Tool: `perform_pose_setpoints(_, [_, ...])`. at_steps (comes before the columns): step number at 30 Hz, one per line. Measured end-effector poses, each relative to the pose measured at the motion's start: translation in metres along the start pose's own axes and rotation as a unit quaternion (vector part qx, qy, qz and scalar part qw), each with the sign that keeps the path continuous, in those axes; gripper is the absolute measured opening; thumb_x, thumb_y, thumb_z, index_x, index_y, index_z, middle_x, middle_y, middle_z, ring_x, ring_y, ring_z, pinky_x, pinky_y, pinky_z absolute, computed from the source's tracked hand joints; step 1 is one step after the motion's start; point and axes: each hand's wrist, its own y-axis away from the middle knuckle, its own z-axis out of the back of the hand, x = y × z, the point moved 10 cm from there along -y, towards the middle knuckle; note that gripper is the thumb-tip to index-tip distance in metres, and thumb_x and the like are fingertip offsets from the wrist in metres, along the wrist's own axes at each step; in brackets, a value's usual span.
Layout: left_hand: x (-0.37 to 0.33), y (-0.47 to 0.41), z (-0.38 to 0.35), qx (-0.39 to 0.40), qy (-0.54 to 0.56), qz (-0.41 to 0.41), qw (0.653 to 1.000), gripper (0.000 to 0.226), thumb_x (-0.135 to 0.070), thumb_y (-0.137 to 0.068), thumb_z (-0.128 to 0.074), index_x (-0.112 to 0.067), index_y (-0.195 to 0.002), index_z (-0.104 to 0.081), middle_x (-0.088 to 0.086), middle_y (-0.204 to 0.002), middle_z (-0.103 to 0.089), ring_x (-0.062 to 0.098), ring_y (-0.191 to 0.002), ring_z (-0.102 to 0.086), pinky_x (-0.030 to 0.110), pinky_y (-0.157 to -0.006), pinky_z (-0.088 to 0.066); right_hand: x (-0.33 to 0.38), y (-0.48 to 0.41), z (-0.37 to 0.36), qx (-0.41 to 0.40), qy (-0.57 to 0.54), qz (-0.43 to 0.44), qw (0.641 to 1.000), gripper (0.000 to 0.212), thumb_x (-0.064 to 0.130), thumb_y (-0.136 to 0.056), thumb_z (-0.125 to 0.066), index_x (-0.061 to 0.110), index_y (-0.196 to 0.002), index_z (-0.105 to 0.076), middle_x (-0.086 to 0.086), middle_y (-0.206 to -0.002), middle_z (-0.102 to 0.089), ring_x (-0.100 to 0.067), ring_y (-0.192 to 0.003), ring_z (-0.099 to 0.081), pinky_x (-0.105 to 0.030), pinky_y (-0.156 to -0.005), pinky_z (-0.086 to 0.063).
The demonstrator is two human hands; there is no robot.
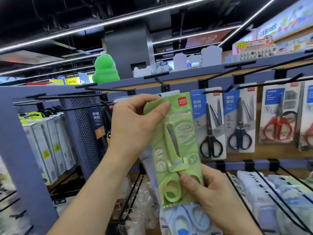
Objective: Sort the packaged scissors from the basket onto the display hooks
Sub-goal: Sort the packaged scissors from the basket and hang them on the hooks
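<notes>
Gripping glossy green carded scissors (174, 150): left hand (133, 126) top, right hand (208, 192) bottom.

Print I could read
I read "3+" on the green scissors pack (176, 150), "防粘剪切" on the black-handled pack (210, 122), "锋利剪切" on the navy-handled pack (238, 119), and "防锈剪切" on the dark left pack (99, 122).

A scissors pack (176, 150) is held before the display hooks (110, 89), with hung packs (210, 126) ranged to its right.
</notes>
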Motion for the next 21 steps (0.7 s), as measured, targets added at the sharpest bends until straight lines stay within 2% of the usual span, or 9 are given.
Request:
perform_pose_setpoints(4, [-0.007,-0.003,0.009,-0.034,-0.031,-0.039,0.998,0.013,-0.016,-0.078,-0.079,-0.027,-0.075,-0.073,-0.01,-0.072,-0.073,0.009,-0.069,-0.066,0.032,-0.068,-0.058,0.005,-0.005,-0.011,0.015,-0.021,0.003,1.0,0.065,0.063,-0.046,-0.091,0.024,-0.097,-0.08,-0.011,-0.09,-0.078,-0.017,-0.081,-0.074,-0.026,-0.069,-0.058])
perform_pose_setpoints(7, [-0.005,-0.009,0.012,-0.056,-0.03,-0.031,0.998,0.013,-0.014,-0.082,-0.078,-0.025,-0.078,-0.074,-0.006,-0.076,-0.074,0.012,-0.073,-0.067,0.035,-0.074,-0.059,0.008,-0.009,-0.013,0.013,-0.027,0.014,0.999,0.062,0.061,-0.05,-0.09,0.022,-0.097,-0.08,-0.01,-0.092,-0.078,-0.019,-0.083,-0.074,-0.027,-0.07,-0.058])
perform_pose_setpoints(10, [0.004,-0.015,0.011,-0.058,-0.012,0.017,0.998,0.009,-0.015,-0.085,-0.075,-0.02,-0.078,-0.075,-0.001,-0.076,-0.075,0.015,-0.073,-0.068,0.036,-0.073,-0.059,0.007,-0.01,-0.014,0.011,-0.021,0.015,1.0,0.063,0.063,-0.051,-0.089,0.022,-0.097,-0.079,-0.011,-0.093,-0.078,-0.02,-0.084,-0.074,-0.027,-0.071,-0.058])
perform_pose_setpoints(13, [0.023,-0.02,0.006,-0.033,0.012,0.105,0.994,0.016,-0.018,-0.088,-0.071,-0.018,-0.073,-0.075,0.0,-0.072,-0.074,0.016,-0.068,-0.067,0.035,-0.068,-0.057,-0.002,-0.01,-0.011,-0.001,-0.03,-0.002,1.0,0.066,0.062,-0.047,-0.09,0.02,-0.096,-0.079,-0.014,-0.093,-0.078,-0.024,-0.085,-0.075,-0.029,-0.07,-0.059])
perform_pose_setpoints(15, [0.033,-0.022,0.003,-0.024,0.017,0.143,0.989,0.012,-0.015,-0.088,-0.07,-0.017,-0.078,-0.074,0.002,-0.074,-0.075,0.018,-0.069,-0.068,0.037,-0.071,-0.057,-0.007,-0.011,-0.006,-0.022,-0.032,-0.009,0.999,0.06,0.059,-0.053,-0.089,0.017,-0.094,-0.079,-0.016,-0.093,-0.077,-0.026,-0.085,-0.075,-0.03,-0.07,-0.06])
perform_pose_setpoints(17, [0.032,-0.022,0.004,-0.027,-0.008,0.122,0.992,0.01,-0.012,-0.089,-0.07,-0.022,-0.089,-0.071,0.008,-0.082,-0.076,0.026,-0.075,-0.07,0.044,-0.074,-0.057,-0.01,-0.013,-0.004,-0.039,-0.031,-0.014,0.999,0.039,0.048,-0.068,-0.08,0.016,-0.09,-0.08,-0.016,-0.092,-0.077,-0.027,-0.085,-0.075,-0.031,-0.071,-0.06])
perform_pose_setpoints(18, [0.029,-0.02,0.004,-0.02,-0.022,0.097,0.995,0.019,-0.008,-0.089,-0.069,-0.026,-0.097,-0.066,0.011,-0.086,-0.075,0.029,-0.077,-0.071,0.047,-0.073,-0.057,-0.011,-0.014,-0.002,-0.048,-0.033,-0.015,0.998,0.032,0.041,-0.07,-0.075,0.015,-0.088,-0.08,-0.016,-0.091,-0.077,-0.026,-0.084,-0.074,-0.031,-0.071,-0.06])
perform_pose_setpoints(20, [0.024,-0.01,0.002,0.024,-0.036,0.048,0.998,0.036,0.0,-0.088,-0.068,-0.031,-0.102,-0.056,0.009,-0.095,-0.074,0.03,-0.081,-0.072,0.045,-0.072,-0.058,-0.015,-0.016,0.005,-0.074,-0.032,-0.016,0.997,0.028,0.035,-0.071,-0.07,0.014,-0.086,-0.08,-0.016,-0.089,-0.077,-0.024,-0.08,-0.074,-0.029,-0.068,-0.059])
perform_pose_setpoints(21, [0.023,-0.003,-0.001,0.051,-0.041,0.034,0.997,0.039,0.002,-0.086,-0.069,-0.032,-0.101,-0.057,0.005,-0.099,-0.073,0.03,-0.082,-0.072,0.045,-0.072,-0.059,-0.016,-0.016,0.009,-0.087,-0.032,-0.015,0.996,0.028,0.035,-0.072,-0.069,0.014,-0.085,-0.08,-0.017,-0.088,-0.077,-0.023,-0.078,-0.073,-0.028,-0.067,-0.059])
